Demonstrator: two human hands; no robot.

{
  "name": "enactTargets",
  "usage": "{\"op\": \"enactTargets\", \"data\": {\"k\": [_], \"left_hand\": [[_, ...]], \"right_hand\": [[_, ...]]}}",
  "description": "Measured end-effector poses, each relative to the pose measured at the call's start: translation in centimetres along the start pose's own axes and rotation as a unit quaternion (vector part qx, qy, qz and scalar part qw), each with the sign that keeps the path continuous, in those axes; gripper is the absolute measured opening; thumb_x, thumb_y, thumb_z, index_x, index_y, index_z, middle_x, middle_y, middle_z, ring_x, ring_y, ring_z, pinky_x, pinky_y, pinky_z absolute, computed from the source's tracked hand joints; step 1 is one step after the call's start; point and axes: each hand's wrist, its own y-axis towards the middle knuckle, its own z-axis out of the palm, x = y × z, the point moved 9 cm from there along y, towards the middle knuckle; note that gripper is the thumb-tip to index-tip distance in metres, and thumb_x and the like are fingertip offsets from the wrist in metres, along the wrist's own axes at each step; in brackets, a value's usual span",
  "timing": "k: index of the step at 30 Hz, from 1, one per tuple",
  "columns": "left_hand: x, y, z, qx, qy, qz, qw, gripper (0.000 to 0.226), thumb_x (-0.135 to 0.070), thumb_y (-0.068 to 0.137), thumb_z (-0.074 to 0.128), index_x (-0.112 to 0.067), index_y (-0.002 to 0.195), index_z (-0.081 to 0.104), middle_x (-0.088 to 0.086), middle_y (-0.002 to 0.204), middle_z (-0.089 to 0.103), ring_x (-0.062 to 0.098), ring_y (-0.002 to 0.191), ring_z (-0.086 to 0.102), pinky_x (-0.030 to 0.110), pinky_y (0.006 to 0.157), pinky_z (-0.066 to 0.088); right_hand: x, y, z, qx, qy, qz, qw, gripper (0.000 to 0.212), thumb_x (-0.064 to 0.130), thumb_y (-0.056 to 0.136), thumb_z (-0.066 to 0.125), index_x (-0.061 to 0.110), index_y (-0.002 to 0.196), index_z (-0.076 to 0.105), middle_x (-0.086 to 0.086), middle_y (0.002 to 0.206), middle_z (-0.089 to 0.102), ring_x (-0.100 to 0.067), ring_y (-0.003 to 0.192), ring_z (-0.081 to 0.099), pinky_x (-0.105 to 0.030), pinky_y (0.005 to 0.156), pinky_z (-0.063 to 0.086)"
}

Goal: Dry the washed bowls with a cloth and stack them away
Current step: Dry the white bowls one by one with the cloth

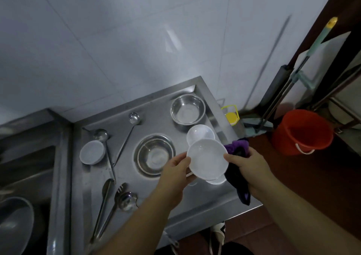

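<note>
Gleaming white bowl [207, 160], cloth [237, 168] beside.

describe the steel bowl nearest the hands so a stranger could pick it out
On the steel counter beside the white tiled wall, two steel bowls sit among ladles and white dishes. The one meant, the near bowl, sits mid-counter, just left of the left hand. Unlike the far bowl in the back corner, it has a wide flat rim.

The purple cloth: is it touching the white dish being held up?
Touching. In the head view the purple cloth in the right hand lies against the right rim of the white dish; the left hand holds the opposite rim.
</note>
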Motion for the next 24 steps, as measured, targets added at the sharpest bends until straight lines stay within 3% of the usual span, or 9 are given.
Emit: {"op": "enactTargets", "data": {"k": [2,7,11,15,17,22,24], "left_hand": [[1.4,0.5,1.1,-0.001,0.014,-0.018,1.000,0.020,-0.015,0.107,0.057,-0.023,0.117,0.073,0.000,0.103,0.083,0.019,0.095,0.080,0.037,0.083,0.067],[5.7,2.4,2.3,-0.025,0.030,-0.067,0.997,0.019,-0.012,0.107,0.054,-0.016,0.121,0.067,0.012,0.124,0.070,0.028,0.110,0.071,0.041,0.086,0.066],[8.6,4.3,2.3,-0.036,0.029,-0.102,0.994,0.018,-0.012,0.107,0.055,-0.011,0.121,0.067,0.014,0.123,0.070,0.029,0.109,0.072,0.035,0.077,0.066],[10.5,6.8,2.5,-0.040,0.054,-0.121,0.990,0.019,-0.015,0.106,0.060,-0.014,0.123,0.068,0.011,0.125,0.070,0.030,0.114,0.070,0.044,0.093,0.064],[11.0,8.0,2.4,-0.057,0.083,-0.115,0.988,0.019,-0.018,0.104,0.062,-0.018,0.121,0.071,0.009,0.124,0.071,0.028,0.113,0.070,0.048,0.099,0.062],[11.0,10.7,2.0,-0.102,0.116,-0.093,0.984,0.018,-0.022,0.100,0.064,-0.037,0.098,0.075,-0.006,0.110,0.076,0.020,0.106,0.071,0.043,0.097,0.061],[11.0,11.3,1.6,-0.118,0.121,-0.094,0.981,0.021,-0.022,0.098,0.065,-0.040,0.091,0.074,-0.008,0.107,0.076,0.021,0.106,0.071,0.044,0.097,0.061]], "right_hand": [[-1.4,0.8,-2.0,-0.036,-0.055,-0.005,0.998,0.029,0.013,0.076,0.091,0.034,0.093,0.078,-0.003,0.091,0.080,-0.032,0.092,0.077,-0.048,0.083,0.064],[-5.2,2.0,-4.7,-0.055,-0.070,0.037,0.995,0.027,0.022,0.077,0.091,0.040,0.090,0.077,0.003,0.086,0.079,-0.015,0.076,0.077,-0.026,0.055,0.057],[-7.1,2.8,-5.6,-0.060,-0.095,0.058,0.992,0.028,0.019,0.081,0.089,0.044,0.085,0.076,0.006,0.086,0.078,-0.019,0.084,0.075,-0.031,0.061,0.057],[-7.8,4.2,-6.1,-0.094,-0.129,0.044,0.986,0.043,0.015,0.080,0.087,0.055,0.079,0.071,0.010,0.091,0.073,-0.016,0.085,0.069,-0.031,0.067,0.052],[-8.1,4.9,-6.2,-0.114,-0.134,0.041,0.984,0.037,0.017,0.079,0.088,0.049,0.081,0.071,0.014,0.089,0.071,-0.014,0.085,0.069,-0.031,0.068,0.051],[-7.8,7.2,-4.9,-0.114,-0.164,0.021,0.980,0.043,0.021,0.081,0.084,0.059,0.087,0.066,0.019,0.092,0.069,-0.009,0.084,0.066,-0.025,0.055,0.049],[-7.9,7.8,-4.3,-0.103,-0.189,0.016,0.977,0.037,0.023,0.082,0.081,0.054,0.093,0.066,0.016,0.097,0.069,-0.011,0.084,0.066,-0.024,0.046,0.048]]}}
